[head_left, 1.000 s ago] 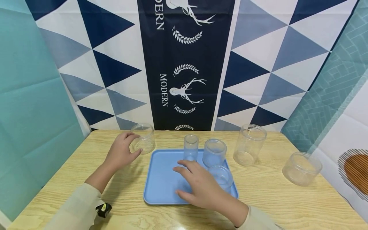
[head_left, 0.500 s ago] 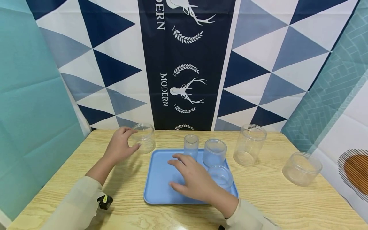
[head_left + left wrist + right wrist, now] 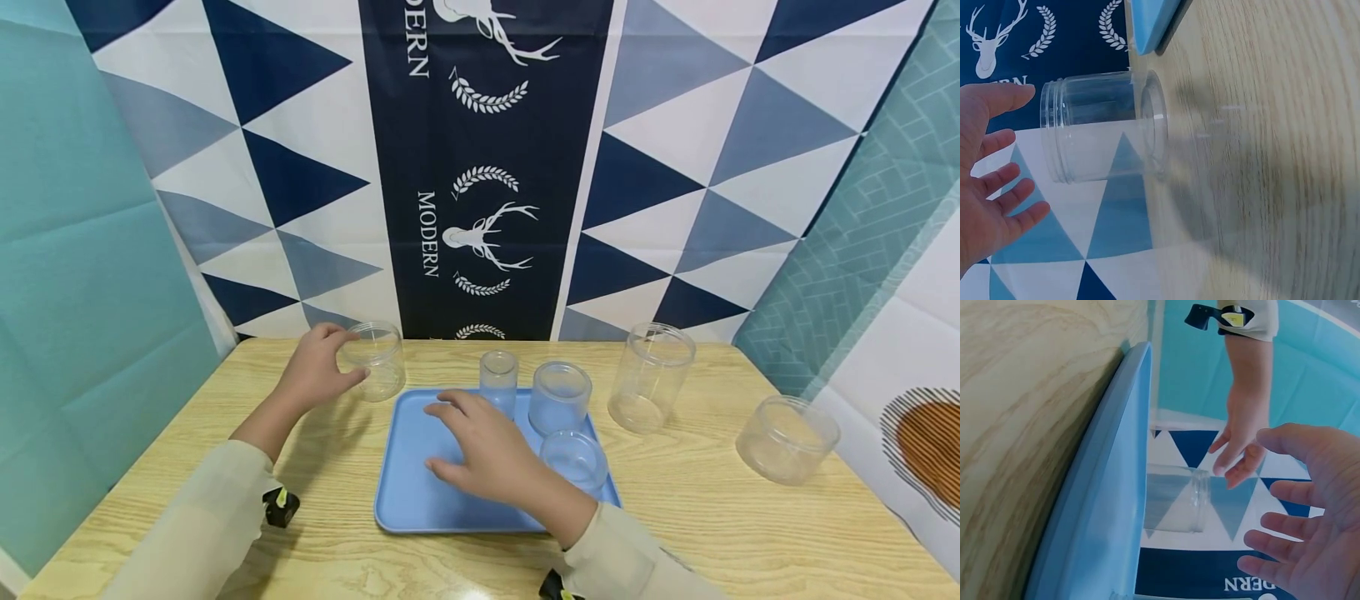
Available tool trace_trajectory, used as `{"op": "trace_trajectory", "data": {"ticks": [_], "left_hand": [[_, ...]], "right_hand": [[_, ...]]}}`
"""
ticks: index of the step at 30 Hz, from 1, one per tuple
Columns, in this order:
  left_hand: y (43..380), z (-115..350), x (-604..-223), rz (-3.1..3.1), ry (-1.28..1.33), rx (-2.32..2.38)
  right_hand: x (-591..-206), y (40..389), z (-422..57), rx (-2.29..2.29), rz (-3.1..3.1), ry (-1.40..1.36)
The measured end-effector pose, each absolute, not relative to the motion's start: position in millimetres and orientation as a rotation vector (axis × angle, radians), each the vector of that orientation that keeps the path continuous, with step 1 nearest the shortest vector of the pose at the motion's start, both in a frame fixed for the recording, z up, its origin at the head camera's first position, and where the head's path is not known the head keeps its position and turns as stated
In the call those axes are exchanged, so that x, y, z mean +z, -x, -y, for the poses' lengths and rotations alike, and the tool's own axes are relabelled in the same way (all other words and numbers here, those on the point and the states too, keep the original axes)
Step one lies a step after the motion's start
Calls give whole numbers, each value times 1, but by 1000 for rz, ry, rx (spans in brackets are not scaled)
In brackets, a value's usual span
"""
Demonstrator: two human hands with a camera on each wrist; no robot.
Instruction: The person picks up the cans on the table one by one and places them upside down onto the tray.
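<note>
A clear, lidless plastic jar (image 3: 379, 367) stands upright at the table's back left, also seen in the left wrist view as a wide cylinder (image 3: 1094, 128) with a ridged rim. My left hand (image 3: 318, 367) is beside its rim, fingers spread and loosely bent; a gap separates them from the rim in the left wrist view. Over the blue tray (image 3: 412, 508) hovers my right hand (image 3: 483, 446), its thumb and fingers apart around nothing. On the tray stand a narrow clear jar (image 3: 498, 379), a wider one (image 3: 561, 396) and a low one (image 3: 576, 461).
Right of the tray, a tall clear jar (image 3: 651, 379) stands on the wooden table (image 3: 697, 508). A short wide clear jar (image 3: 787, 440) is further right, near the table edge. A patterned cloth (image 3: 480, 167) hangs along the back.
My right hand has moved left and slightly away from me over the tray. The left hand has risen a little beside the jar. The jars and tray stay in place.
</note>
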State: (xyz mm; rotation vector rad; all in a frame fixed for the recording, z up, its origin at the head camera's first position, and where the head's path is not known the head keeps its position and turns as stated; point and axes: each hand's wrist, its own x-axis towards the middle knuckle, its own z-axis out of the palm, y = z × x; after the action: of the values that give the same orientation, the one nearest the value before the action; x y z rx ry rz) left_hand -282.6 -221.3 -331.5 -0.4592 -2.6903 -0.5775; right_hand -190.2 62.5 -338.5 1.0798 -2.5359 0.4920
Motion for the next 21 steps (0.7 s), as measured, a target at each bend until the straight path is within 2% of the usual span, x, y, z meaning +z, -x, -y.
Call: {"op": "trace_trajectory", "data": {"ticks": [21], "left_hand": [[314,203,-317,2849,419,-564]], "right_hand": [[-335,210,-47,428,2670,-984]]}}
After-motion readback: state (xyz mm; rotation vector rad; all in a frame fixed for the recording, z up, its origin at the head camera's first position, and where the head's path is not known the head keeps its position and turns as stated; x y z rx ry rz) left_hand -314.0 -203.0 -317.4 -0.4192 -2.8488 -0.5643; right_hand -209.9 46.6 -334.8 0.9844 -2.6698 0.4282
